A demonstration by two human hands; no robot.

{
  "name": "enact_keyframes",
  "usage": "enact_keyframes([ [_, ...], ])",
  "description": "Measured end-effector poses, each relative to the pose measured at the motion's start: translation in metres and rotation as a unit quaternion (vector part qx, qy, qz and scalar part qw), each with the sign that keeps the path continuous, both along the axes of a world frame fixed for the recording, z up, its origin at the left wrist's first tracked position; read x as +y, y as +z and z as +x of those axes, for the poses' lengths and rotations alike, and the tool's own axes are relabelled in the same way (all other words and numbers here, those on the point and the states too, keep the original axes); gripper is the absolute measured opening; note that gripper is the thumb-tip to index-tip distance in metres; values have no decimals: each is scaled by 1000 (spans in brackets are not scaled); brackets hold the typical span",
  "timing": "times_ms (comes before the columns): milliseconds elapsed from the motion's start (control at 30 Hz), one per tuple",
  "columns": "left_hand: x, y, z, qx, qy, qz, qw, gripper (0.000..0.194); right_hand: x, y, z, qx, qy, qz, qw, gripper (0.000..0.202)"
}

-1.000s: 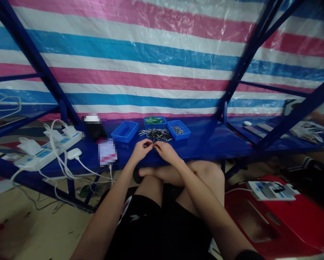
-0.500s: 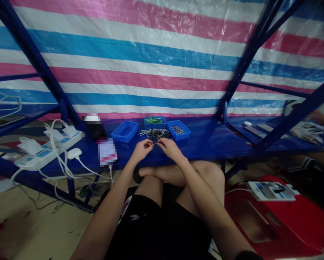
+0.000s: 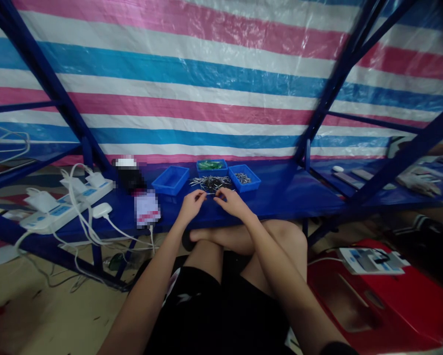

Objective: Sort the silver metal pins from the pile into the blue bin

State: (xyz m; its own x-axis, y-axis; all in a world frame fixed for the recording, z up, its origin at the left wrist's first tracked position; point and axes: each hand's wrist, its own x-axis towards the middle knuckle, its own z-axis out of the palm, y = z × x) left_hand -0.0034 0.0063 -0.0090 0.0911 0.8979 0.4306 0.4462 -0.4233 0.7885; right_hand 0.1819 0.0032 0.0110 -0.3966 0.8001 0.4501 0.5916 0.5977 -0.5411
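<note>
My left hand (image 3: pixel 193 202) and my right hand (image 3: pixel 230 202) face each other above the front of the blue bench (image 3: pixel 280 197). A thin pale stick (image 3: pixel 210 194) spans the small gap between their fingertips. Both hands are closed in a pinch, one at either end of it; fine detail at the fingertips is too small to make out. Just beyond lies a loose pile of thin black and silvery pieces (image 3: pixel 212 182). Right of the pile is a blue tray (image 3: pixel 251 186) of small metallic pieces. Behind it stands a blue tray (image 3: pixel 203 172) with green items.
A third blue tray (image 3: pixel 166 190) sits left of the pile. Further left are a blurred-out phone (image 3: pixel 147 207) on a cable and a white power strip (image 3: pixel 66 204) with chargers. Blue frame posts (image 3: pixel 327 93) flank the bench. A red case (image 3: pixel 402 291) stands at lower right.
My left hand has shifted slightly left, widening the gap between the hands a little. At far right, another person's hand and arm have moved.
</note>
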Motion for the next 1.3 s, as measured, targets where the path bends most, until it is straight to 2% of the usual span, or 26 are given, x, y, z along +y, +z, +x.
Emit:
enact_keyframes([
  [233, -4, 5, 0, 37, -23, 5, 999, 28, -6, 3, -1, -14, 37, 12, 999, 19],
  [333, -4, 5, 0, 21, -38, -11, 999, 28, -3, 2, -3, 7, 58, 4, 998, 18],
  [400, -2, 3, 1, -11, -32, -18, 999, 28, 3, 2, -1, 55, 32, -12, 998, 20],
  [500, 2, -1, 0, -47, -9, -20, 999, 29, 14, 2, 8, 160, -73, -50, 983, 26],
  [600, 6, -4, -1, -38, 6, -16, 999, 27, 20, 1, 14, 231, -138, -101, 958, 52],
  [667, 6, -5, -2, -26, 11, -11, 1000, 26, 19, -2, 10, 233, -144, -108, 956, 66],
  [733, 5, -5, -2, -16, 17, -4, 1000, 25, 13, -7, 1, 189, -117, -100, 970, 60],
  [767, 5, -5, -2, -8, 24, 1, 1000, 25, 9, -9, -4, 142, -83, -99, 981, 54],
  [867, 6, -6, -3, 30, 61, 12, 998, 23, -2, -11, -15, -16, -16, -52, 998, 34],
  [933, 10, -5, -6, 60, 80, 1, 995, 22, -10, -7, -18, -60, -3, 4, 998, 29],
  [1033, 22, 0, -11, 145, 94, -33, 984, 22, -20, 1, -18, -10, 21, 89, 996, 27],
  [1100, 30, 7, -15, 228, 119, -46, 965, 22, -25, 1, -19, 51, 33, 142, 988, 24],
  [1200, 39, 15, -17, 324, 180, -66, 926, 26, -28, -5, -20, 119, 33, 207, 971, 20],
  [1300, 44, 19, -11, 375, 228, -86, 894, 32, -27, -12, -22, 152, 22, 229, 961, 18],
])
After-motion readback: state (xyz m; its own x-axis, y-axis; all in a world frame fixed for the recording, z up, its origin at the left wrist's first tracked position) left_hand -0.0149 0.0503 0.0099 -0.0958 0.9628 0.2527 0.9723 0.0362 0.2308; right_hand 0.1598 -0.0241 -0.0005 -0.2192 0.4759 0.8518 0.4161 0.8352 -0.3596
